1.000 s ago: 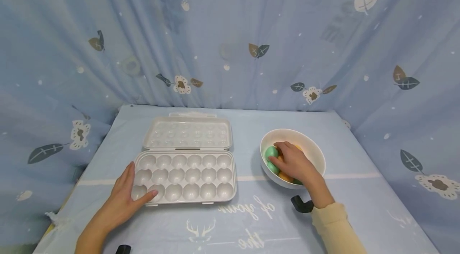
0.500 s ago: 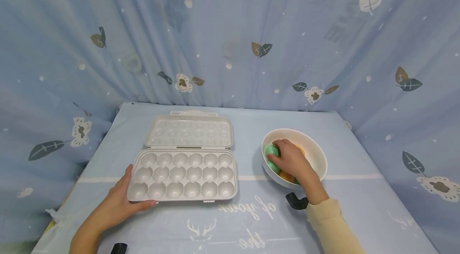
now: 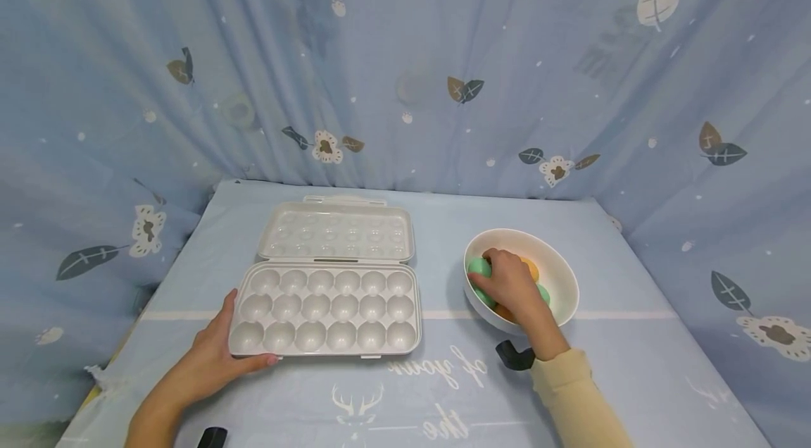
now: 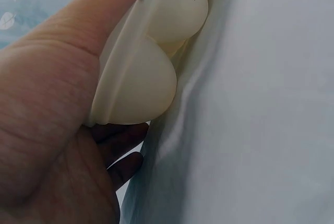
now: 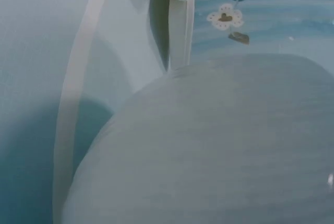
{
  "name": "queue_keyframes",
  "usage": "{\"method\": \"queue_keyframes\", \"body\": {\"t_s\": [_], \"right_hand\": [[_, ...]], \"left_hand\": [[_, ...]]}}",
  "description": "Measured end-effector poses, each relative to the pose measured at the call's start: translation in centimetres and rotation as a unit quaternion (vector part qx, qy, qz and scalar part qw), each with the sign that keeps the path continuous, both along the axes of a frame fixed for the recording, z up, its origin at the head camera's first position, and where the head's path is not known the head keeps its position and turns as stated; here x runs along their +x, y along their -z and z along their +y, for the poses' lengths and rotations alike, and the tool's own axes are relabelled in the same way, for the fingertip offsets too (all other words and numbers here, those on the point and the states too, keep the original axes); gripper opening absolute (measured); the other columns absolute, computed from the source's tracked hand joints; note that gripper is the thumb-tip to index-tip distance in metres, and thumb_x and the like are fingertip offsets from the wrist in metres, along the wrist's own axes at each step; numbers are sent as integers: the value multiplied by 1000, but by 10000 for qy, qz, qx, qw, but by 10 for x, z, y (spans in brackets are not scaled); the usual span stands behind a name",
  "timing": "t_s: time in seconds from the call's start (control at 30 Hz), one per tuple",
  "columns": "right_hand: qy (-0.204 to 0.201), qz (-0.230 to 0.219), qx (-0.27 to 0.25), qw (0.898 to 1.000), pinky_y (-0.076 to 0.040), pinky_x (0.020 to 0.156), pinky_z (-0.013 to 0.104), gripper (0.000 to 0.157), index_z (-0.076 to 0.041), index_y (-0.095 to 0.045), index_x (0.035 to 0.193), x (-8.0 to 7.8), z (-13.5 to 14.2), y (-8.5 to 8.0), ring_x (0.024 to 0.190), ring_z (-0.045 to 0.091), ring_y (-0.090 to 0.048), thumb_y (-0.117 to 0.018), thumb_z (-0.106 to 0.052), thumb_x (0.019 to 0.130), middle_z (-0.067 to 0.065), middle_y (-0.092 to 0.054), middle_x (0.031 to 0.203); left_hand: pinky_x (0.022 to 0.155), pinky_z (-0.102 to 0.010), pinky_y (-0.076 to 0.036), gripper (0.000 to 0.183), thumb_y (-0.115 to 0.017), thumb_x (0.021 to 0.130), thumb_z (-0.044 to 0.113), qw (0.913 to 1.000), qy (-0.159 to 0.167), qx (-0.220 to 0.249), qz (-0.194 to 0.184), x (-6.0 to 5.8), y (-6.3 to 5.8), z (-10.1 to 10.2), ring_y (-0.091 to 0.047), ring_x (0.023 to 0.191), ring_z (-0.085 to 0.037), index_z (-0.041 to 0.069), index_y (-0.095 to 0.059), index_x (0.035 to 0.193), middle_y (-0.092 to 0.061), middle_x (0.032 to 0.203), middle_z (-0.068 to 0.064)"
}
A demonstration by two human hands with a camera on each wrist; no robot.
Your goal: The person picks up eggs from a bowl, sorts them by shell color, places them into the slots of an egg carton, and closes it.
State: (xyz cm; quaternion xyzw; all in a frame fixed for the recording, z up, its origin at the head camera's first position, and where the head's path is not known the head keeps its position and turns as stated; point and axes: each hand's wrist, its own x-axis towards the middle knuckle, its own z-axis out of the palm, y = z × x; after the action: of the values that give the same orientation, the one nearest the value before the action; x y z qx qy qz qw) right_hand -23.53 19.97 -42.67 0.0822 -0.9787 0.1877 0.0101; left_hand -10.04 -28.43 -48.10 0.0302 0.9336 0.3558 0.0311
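Note:
My left hand (image 3: 208, 355) grips the near left corner of a white egg box (image 3: 415, 321). Its thumb lies along the front edge and its fingers are at the left side. In the left wrist view the thumb crosses the rim above the rounded cups (image 4: 141, 85). The box lies unlatched, its lid (image 3: 336, 231) folded back and its cups bare. My right hand (image 3: 510, 282) is inside a white bowl (image 3: 560, 279), thumb and fingers curled about a green toy egg (image 3: 479, 267). Orange and green eggs lie beneath and beside it. The right wrist view shows mostly the bowl's outer wall (image 5: 209, 151).
A light blue printed cloth (image 3: 443, 392) covers the table, and a patterned curtain (image 3: 393, 46) hangs behind and at both sides. The bowl stands right of the egg box, with a strip of cloth between them. Black pieces (image 3: 514, 356) sit at the wrists.
My left hand has slid from over the near left cups to the box's corner, its thumb now along the front edge. My right wrist has swung slightly left, fingers still in the bowl.

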Motion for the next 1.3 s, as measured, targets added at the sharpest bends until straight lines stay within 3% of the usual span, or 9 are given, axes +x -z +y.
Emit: {"method": "queue_keyframes", "body": {"t_s": [0.4, 0.8, 1.07, 1.3], "right_hand": [[240, -90, -182, 9995, -53, 79, 42, 41, 1, -68, 118, 2, -5, -1, 87, 27, -62, -74, -26, 89, 14, -71, 106], [233, 89, -584, 9980, -54, 92, 50, 50, 0, -63, 129, 6, 0, -9, 104, 33, -62, -73, -25, 88, 19, -65, 122], [275, 363, -1368, 9895, -54, 96, 49, 51, -2, -60, 134, 5, -7, -17, 112, 34, -64, -72, -24, 89, 17, -62, 128], [-32, 555, -1858, 9810, -55, 100, 48, 48, -3, -56, 129, 6, -23, -28, 114, 33, -66, -75, -19, 88, 16, -65, 122]], "left_hand": [[102, -77, -37, 141, -88, 77, 54, 9999, 20, -54, -106, 0, 1, 0, -31, 140, -63, 1, 10, 163, -21, 162, -39], [102, -76, -38, 140, -87, 76, 56, 9999, -10, -96, -47, 0, 2, 0, -34, 139, -61, 2, 8, 164, -23, 162, -37], [104, -76, -36, 142, -88, 75, 58, 9998, -61, -103, -127, 0, -1, 2, -32, 140, -63, 0, 8, 163, -21, 162, -39], [104, -76, -36, 143, -88, 74, 58, 9999, -79, -77, -78, 0, 0, 2, -32, 140, -62, 2, 7, 164, -21, 162, -38]]}}
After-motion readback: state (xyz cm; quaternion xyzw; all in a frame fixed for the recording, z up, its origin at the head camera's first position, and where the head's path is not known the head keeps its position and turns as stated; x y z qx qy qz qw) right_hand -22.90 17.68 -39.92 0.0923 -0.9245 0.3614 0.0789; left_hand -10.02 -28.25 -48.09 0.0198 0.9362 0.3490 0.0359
